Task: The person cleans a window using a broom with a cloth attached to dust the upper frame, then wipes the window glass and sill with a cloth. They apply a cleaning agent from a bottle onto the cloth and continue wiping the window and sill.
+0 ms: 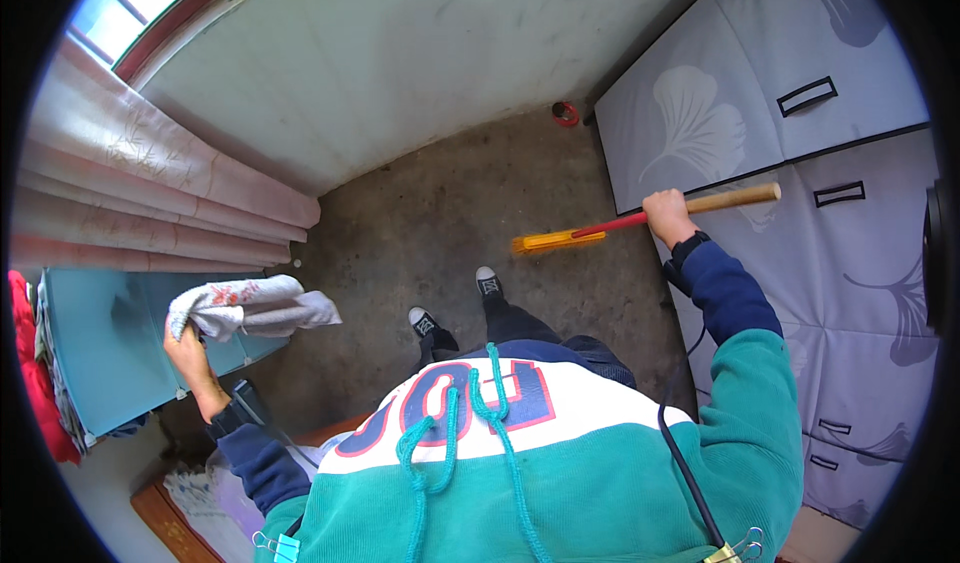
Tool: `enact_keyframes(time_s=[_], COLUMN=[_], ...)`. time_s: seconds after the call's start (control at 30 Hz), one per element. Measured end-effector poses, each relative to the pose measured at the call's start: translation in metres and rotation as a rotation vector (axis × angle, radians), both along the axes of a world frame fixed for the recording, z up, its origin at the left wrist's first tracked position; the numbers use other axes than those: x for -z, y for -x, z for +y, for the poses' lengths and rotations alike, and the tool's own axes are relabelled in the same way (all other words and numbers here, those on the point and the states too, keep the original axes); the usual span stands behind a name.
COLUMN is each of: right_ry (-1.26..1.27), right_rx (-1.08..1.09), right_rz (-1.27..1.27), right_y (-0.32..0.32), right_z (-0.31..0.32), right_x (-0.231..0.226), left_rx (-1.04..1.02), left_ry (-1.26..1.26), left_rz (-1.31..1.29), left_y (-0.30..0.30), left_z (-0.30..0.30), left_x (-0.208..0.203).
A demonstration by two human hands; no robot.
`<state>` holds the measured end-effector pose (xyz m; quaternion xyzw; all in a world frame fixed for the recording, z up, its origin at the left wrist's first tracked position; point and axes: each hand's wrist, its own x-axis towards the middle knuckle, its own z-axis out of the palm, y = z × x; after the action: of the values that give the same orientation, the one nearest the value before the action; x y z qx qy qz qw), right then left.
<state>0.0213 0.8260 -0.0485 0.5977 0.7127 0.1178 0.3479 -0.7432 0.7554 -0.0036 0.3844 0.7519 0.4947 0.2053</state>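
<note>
Floor (pixel 410 203), grey-brown, spreading out left of the wardrobe (pixel 700 128) | and there, a round red thing (pixel 568 114), just beside the wardrobe's far corner! | two dark shoes (pixel 487 281), planted well left of the wardrobe | pale speck (pixel 297 263), farther left again

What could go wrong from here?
1. The broom in the right hand has its wooden end pointing toward the grey cabinet; a swing might knock it.
2. The black cable hanging by the right arm could snag.
3. The cloth hangs loosely bunched from the left hand and might slip.
</note>
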Motion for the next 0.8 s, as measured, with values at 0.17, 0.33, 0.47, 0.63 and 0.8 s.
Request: enact_keyframes(time_s=[0.17, 0.33, 0.47, 0.63, 0.8], right_ry=[-0.086, 0.035, 0.18, 0.141, -0.276], right_rx=[-0.008, 0.03, 0.172, 0.109, -0.275], right_rz=[-0.046, -0.195, -0.25, -0.332, 0.116], right_y=[-0.064, -0.125, -0.108, -0.087, -0.074], right_z=[0.045, 0.111, 0.181, 0.279, 0.346], right_x=[0.027, 0.066, 0.071, 0.074, 0.075], left_rx=[0.062, 0.154, 0.104, 0.068, 0.112], left_ry=[0.054, 0.038, 0.108, 0.143, 0.066], left_rz=[-0.068, -0.092, -0.133, -0.199, -0.158], left_y=[-0.076, -0.181, -0.216, -0.244, -0.28], left_z=[-0.003, 0.002, -0.001, -0.01, -0.001], left_x=[0.023, 0.038, 0.026, -0.005, -0.024])
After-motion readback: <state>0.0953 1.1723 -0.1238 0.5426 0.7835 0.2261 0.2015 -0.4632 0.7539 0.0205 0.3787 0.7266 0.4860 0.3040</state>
